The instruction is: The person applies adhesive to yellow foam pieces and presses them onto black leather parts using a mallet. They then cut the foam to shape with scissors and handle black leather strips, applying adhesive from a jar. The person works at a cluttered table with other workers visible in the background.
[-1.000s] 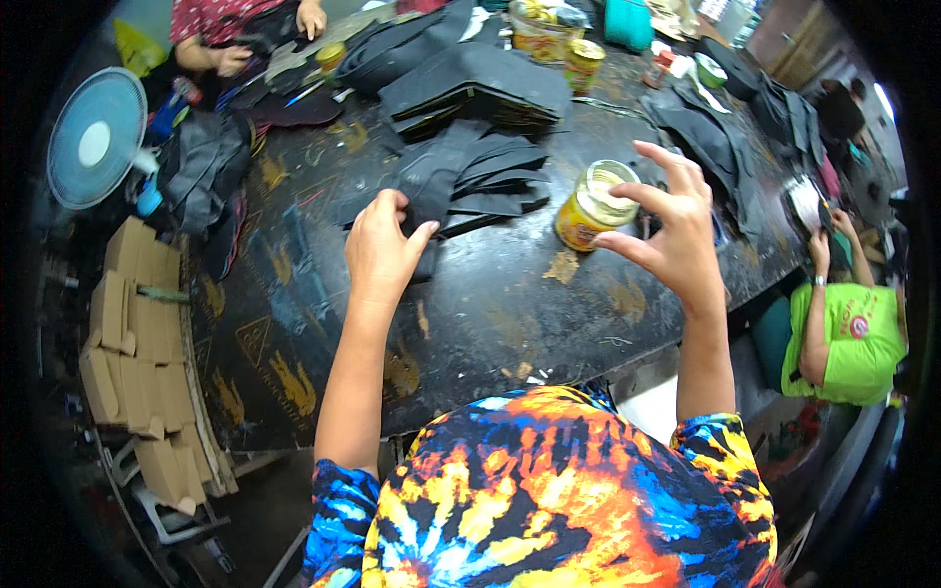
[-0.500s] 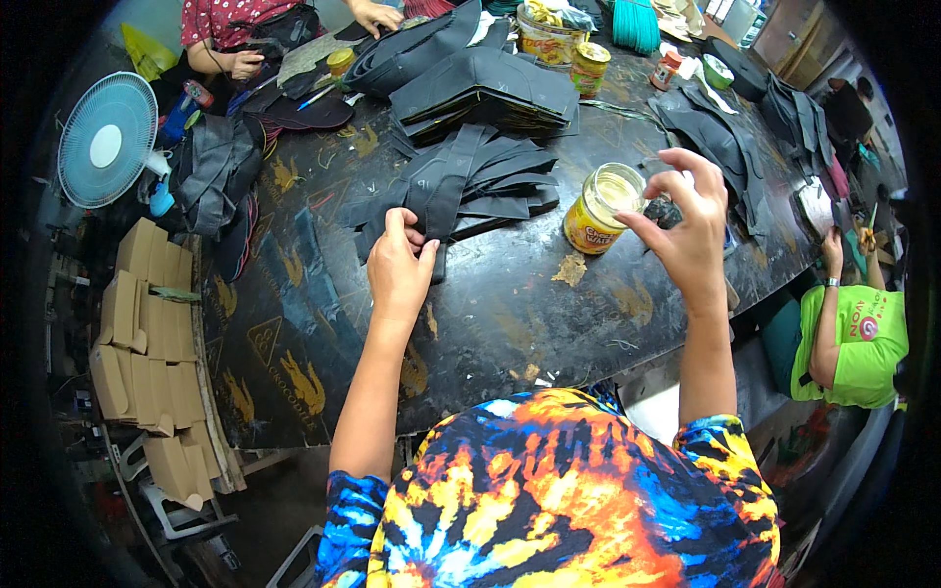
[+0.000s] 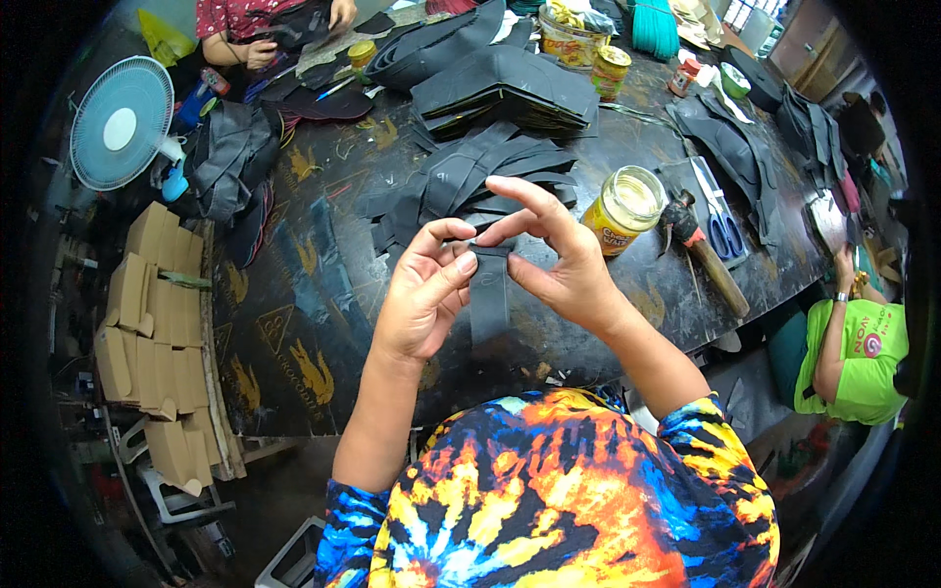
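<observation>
Where the two hands met above the near part of the tabletop [image 3: 294, 323], a dark strip [image 3: 489, 299] of rubber-like sheet hung between them, lifted clear of the surface.

Item: strip, flat, black, narrow, longer than wide. It hung straight down from its top edge without curling, so it was judged light, flexible yet with some body, and not fragile. The matte surface looked unlikely to slip. The best hold appeared to be the top end, pinched flat between thumb and fingertip, which left the lower length free.

Left hand [image 3: 421, 294]: closed on the strip's upper left corner, thumb and forefinger pinching, remaining fingers curled in; wrist bent back, forearm rising from the lower edge of the view.

Right hand [image 3: 559, 265]: gripped the upper right corner between thumb and forefinger, the other fingers fanned out and raised; forearm angled in from the lower right.

Surroundings: a heap of similar black cut pieces [image 3: 470, 181] lay just beyond the hands, with a neat stack of dark pieces [image 3: 505, 88] farther back. An open glass jar [image 3: 624, 209] with pale contents stood near the right hand; a hammer [image 3: 701, 255] and blue-handled scissors [image 3: 720, 220] lay beside it. A small fan [image 3: 123, 122] stood off the left edge, above cardboard pieces [image 3: 147, 323].
</observation>
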The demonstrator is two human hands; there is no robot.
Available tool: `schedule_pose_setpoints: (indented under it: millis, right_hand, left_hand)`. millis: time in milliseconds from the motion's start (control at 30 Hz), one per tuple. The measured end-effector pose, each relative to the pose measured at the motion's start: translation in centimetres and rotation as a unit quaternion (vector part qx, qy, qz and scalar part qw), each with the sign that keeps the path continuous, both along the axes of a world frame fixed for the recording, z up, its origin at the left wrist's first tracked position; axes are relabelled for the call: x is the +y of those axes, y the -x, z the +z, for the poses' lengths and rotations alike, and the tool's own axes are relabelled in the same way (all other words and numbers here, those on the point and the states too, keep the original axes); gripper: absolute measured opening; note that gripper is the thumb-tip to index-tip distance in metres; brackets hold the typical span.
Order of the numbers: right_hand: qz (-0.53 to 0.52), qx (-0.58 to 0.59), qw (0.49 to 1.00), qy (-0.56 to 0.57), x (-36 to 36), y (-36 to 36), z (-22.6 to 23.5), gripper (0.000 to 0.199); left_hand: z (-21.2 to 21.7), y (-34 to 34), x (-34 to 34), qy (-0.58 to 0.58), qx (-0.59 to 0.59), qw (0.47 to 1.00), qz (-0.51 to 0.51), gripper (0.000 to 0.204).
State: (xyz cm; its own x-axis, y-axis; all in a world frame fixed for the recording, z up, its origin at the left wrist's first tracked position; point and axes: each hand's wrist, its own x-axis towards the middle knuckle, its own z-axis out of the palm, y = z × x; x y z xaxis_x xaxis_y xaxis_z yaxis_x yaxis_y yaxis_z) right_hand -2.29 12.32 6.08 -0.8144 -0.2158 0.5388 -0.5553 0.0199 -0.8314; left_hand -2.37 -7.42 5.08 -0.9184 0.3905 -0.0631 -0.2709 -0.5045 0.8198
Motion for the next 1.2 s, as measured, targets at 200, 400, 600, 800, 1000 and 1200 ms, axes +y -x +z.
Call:
schedule_pose_setpoints:
  millis: [200,400,600,800,1000,1200]
  right_hand:
    - [-0.007,-0.074,0.991,-0.107,0.3,-0.7,0.6,0.074]
    - [0.049,-0.242,0.969,-0.003,1.0,-0.7,0.8,0.058]
    - [0.117,-0.351,0.923,0.106,1.2,-0.1,-0.7,0.035]
    - [0.156,-0.357,0.912,0.129,1.2,0.1,-0.8,0.024]
    - [0.006,-0.144,0.989,-0.015,0.9,-0.5,-1.0,0.02]
    - [-0.093,0.126,0.977,-0.146,0.0,-0.8,-1.4,0.023]
  left_hand:
    - [-1.6,-2.0,0.7,0.329,0.348,0.861,0.174,0.033]
    - [-2.7,-1.5,1.5,0.018,0.09,0.987,0.129,0.013]
    - [-2.6,-1.7,1.6,0.026,0.062,0.99,0.126,0.011]
    - [-2.4,-1.7,1.5,0.027,0.059,0.991,0.117,0.012]
    - [-2.4,-2.1,1.5,0.007,0.004,0.992,0.126,0.008]
    - [-2.9,-2.0,0.9,-0.062,-0.053,0.992,0.097,0.002]
